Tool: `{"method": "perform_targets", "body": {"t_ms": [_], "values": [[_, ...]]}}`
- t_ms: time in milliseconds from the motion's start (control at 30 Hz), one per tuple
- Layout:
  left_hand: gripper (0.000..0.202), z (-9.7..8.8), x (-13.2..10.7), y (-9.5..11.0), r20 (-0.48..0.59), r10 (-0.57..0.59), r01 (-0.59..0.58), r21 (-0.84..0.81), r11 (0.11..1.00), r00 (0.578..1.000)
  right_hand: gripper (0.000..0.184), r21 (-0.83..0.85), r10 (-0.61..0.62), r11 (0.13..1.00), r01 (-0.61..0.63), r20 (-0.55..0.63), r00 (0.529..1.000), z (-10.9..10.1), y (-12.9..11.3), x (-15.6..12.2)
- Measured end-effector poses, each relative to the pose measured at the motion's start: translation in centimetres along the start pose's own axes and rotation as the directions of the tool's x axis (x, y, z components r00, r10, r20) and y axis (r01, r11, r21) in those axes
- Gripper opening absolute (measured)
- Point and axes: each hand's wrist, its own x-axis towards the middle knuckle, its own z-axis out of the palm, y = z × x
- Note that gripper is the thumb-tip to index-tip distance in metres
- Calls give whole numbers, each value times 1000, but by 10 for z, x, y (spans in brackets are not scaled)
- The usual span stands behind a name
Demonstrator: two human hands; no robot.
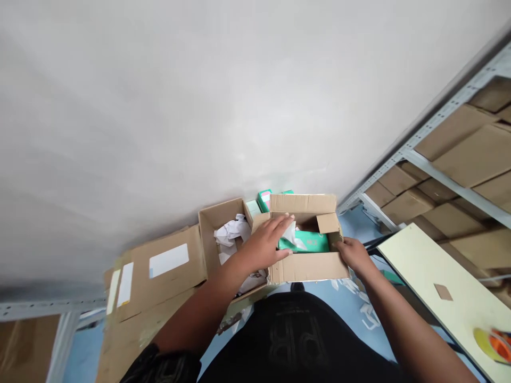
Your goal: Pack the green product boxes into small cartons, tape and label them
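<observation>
An open cardboard box (309, 267) is in front of me with its flaps spread. Inside lies a green carton (315, 242), and a crumpled piece of white paper (294, 238) partly covers its left end. My left hand (268, 242) reaches over the left side of the box, fingers stretched out, the tips beside the white paper. At the right side, my right hand (353, 255) grips the box wall, thumb at the inner edge and the other fingers partly hidden. The bottom of the box is mostly out of sight.
To the left stands another open box (220, 210) with crumpled paper, beside stacked cardboard boxes (167, 287). Green packages (264, 200) lie behind, near the wall. On the right are a table (431, 260) with a tape roll (493, 343) and shelving (443, 178) full of cartons. Scraps litter the floor.
</observation>
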Motion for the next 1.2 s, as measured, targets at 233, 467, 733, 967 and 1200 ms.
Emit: {"method": "perform_targets", "body": {"t_ms": [233,467,733,967,1200], "values": [[63,38,15,14,-241,-219,185,-156,970,945,23,208,140,970,-123,-69,988,-33,54,-25],[94,149,70,51,68,-440,408,-525,747,895,21,338,215,928,-155,-145,966,-71,149,-34],[103,303,164,134,302,-552,563,-726,396,777,22,334,330,909,-248,-215,919,-143,309,-43],[71,400,222,196,445,-540,648,-713,269,714,21,376,447,857,-352,-204,871,-175,414,-50],[60,446,285,204,499,-412,634,-701,326,762,20,423,584,775,-470,-194,789,-198,460,-27]]}}
